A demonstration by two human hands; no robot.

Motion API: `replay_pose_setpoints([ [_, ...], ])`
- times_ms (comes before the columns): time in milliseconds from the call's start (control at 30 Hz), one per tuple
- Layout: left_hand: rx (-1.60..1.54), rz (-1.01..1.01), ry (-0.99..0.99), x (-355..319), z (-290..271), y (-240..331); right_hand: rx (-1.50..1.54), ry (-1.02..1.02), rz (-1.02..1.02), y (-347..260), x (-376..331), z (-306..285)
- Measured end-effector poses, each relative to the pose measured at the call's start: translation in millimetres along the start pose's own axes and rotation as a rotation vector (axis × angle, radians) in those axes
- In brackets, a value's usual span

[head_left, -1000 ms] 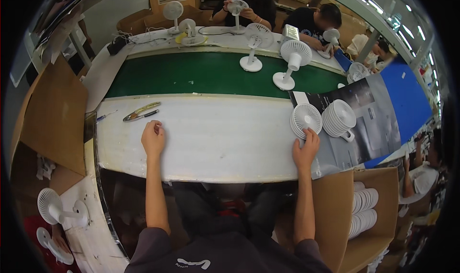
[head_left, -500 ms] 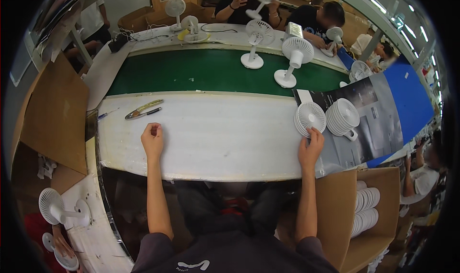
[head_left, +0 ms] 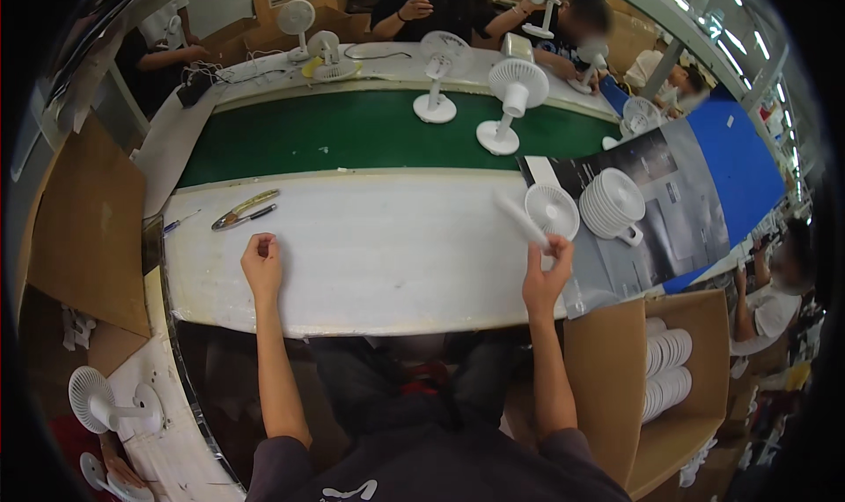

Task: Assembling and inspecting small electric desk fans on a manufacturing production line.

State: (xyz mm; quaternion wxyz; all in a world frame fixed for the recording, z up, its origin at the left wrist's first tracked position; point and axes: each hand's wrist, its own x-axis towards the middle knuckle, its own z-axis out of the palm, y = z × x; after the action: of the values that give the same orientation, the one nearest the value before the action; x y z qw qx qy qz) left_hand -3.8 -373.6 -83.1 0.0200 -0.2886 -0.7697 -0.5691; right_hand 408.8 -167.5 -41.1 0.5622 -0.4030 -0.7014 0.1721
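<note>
White disc (head_left: 521,218) blurred in right hand (head_left: 545,278), dark shirt (head_left: 440,462) cut off at bottom

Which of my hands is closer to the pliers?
Left. Your left hand is just this side of the pliers, not touching; your right hand is well to their right, holding a white disc.

I count two bare hands (head_left: 262,264), one pair of pliers (head_left: 238,210), one thin screwdriver (head_left: 172,226), one held white disc (head_left: 522,219), one tall stack of white grilles (head_left: 607,204) and one green belt (head_left: 299,136).
</note>
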Motion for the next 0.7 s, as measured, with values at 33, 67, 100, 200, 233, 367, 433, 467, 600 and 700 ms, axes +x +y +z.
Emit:
replay_pose_setpoints([
  [33, 0.008, -0.011, -0.005, 0, 0, 1, 0.212, -0.015, 0.193, -7, 2, 2],
  [67, 0.016, -0.017, -0.010, 2, 0, 1, 0.428, -0.021, 0.382, -13, 4, 4],
  [100, 0.014, -0.008, -0.003, 3, -1, 2, 0.688, -0.034, 0.539, -18, 5, 6],
  [200, 0.019, -0.015, -0.013, 4, -1, 4, 0.676, 0.003, 0.597, -29, 7, 7],
  [233, 0.016, -0.019, -0.008, 4, -1, 4, 0.688, 0.006, 0.611, -30, 8, 6],
  [367, 0.000, -0.027, -0.005, 5, 1, 1, 0.380, 0.067, 0.368, -22, 11, -4],
  [433, -0.005, -0.023, -0.003, 7, 1, -1, 0.061, 0.118, 0.073, -12, 12, -9],
  [467, -0.010, -0.017, -0.018, 8, 1, -2, 0.058, 0.126, 0.122, -5, 16, -10],
  [600, -0.042, -0.002, -0.013, 11, -1, -11, -0.436, -0.037, -0.218, 27, 35, -13],
  [700, -0.005, 0.007, -0.009, 11, -4, -21, -0.455, -0.161, -0.298, 35, 44, -25],
])
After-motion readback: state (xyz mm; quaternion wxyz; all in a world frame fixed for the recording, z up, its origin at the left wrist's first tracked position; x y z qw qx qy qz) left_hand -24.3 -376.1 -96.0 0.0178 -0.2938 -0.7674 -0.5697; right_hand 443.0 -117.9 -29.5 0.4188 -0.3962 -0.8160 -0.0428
